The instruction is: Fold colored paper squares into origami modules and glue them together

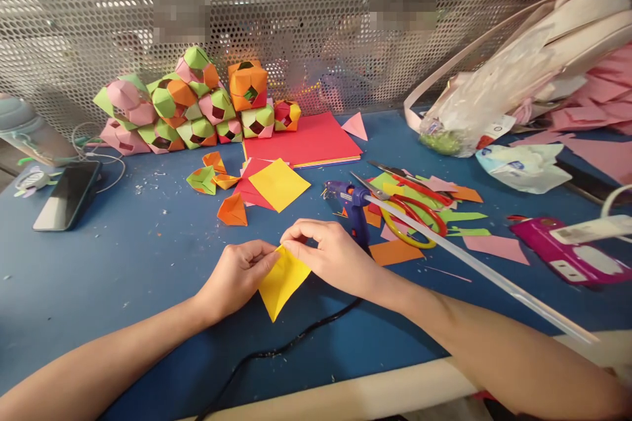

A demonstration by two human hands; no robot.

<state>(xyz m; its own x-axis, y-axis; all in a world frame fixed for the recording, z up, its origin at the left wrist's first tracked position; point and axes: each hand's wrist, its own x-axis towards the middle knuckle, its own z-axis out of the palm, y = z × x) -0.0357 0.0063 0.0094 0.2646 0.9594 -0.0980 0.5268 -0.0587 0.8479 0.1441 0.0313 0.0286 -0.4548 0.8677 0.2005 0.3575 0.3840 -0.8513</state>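
A yellow paper square hangs between my two hands, with one corner pointing down toward me and a faint crease across it. My left hand pinches its upper left edge between thumb and fingers. At the top corner, the thumb and fingertips of my right hand grip the same sheet. Beyond my hands, another yellow square lies partly over red paper. Folded orange pieces and a green and orange one rest to its left.
A blue glue gun with a long glue stick points across the right side. Near it are scissors and paper scraps. Stacked folded-paper balls stand behind, by the mesh panel. A phone lies left; a black cord runs in front.
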